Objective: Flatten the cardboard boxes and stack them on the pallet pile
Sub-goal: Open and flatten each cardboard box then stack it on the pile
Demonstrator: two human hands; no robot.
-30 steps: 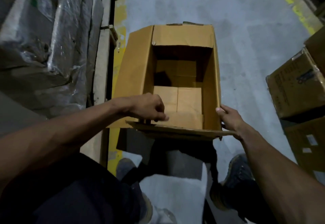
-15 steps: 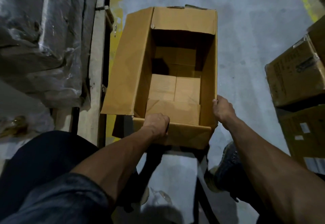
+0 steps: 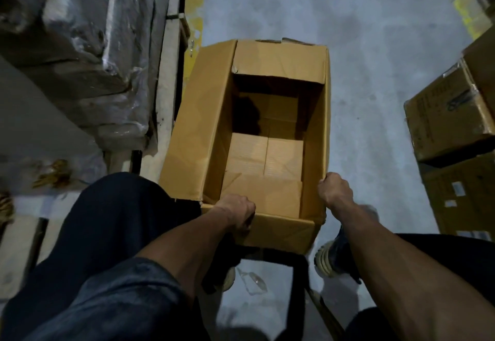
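Head-worn view, steeply downward, close.

Your left hand (image 3: 237,213) curls its fingers over a rim near you; your right hand (image 3: 334,189) grips a corner, both forearms extended forward.

I see an open brown cardboard box (image 3: 267,137) held above the grey concrete floor (image 3: 375,46). My left hand (image 3: 237,213) grips its near rim; my right hand (image 3: 334,190) grips the near right corner. Plastic-wrapped bundles (image 3: 101,46) lie left, taped cartons (image 3: 450,116) right.
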